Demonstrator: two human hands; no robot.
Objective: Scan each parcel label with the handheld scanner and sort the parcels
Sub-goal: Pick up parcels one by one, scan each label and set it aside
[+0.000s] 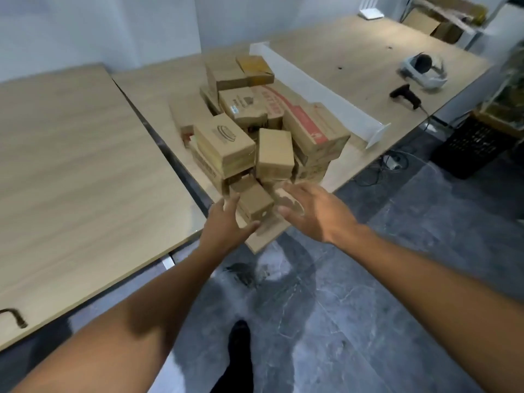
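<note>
Sitting at the near corner of the table (354, 61), the small parcel (255, 204) is the closest box in a heap of parcels (272, 123), all plain brown cardboard, stacked loosely and tilted at odd angles. A flat cardboard piece (263, 241) under the small parcel pokes out over the table edge.

Both hands flank that small parcel. The left hand (226, 222) is at its 8 o'clock and the right hand (309, 211) at its 3 o'clock. The fingers of both are straight and spread, released and grasping nothing. Motion blur makes it impossible to tell whether any fingertip touches the cardboard.

The handheld scanner (405, 95) lies on the table well apart from the heap, at about 2 o'clock from it, black, on its side, with no hand near it. Between heap and scanner a long white divider (320, 92) runs across the table surface. Beyond the scanner, toward 1 o'clock, rests a white headset-like device (424, 70).

A second table (71, 165) stands at 9 o'clock from the heap, a narrow gap between the two. Below the far table's edge, at 3 o'clock, a black crate (473, 146) sits on the grey marbled floor (368, 307) — and a dark shoe (241, 353) shows at 6 o'clock.
</note>
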